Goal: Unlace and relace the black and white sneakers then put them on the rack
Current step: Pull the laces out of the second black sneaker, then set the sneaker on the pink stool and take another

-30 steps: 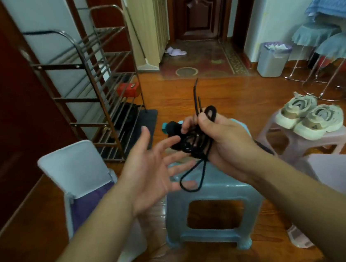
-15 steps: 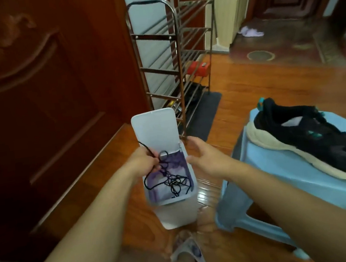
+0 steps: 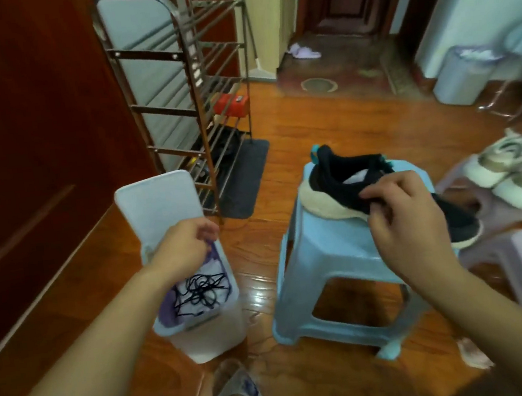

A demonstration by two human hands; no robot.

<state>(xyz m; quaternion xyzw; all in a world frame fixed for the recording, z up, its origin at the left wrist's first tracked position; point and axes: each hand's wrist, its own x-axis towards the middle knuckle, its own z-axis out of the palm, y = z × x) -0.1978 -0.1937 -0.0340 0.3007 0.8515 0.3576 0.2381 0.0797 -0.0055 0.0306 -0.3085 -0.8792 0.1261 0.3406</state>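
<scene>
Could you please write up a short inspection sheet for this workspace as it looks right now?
Surface: wooden floor; blue stool serves as workbench.
Job's things: black sneaker on the stool, no lace visible; black lace tangled in the open white bin; rack by the wall.
Clutter: pale sneakers on a pink stool.
Grippers: left hand over the bin, grip unclear; right hand pinches the sneaker.
Cables: nothing seen.
Surroundings: grey bin, dark doors.

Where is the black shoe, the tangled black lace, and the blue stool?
black shoe (image 3: 343, 188), head view, on its dark side near the heel.
black lace (image 3: 200, 291), head view, middle of the tangle inside the bin.
blue stool (image 3: 331, 255), head view, bare seat front.
</scene>
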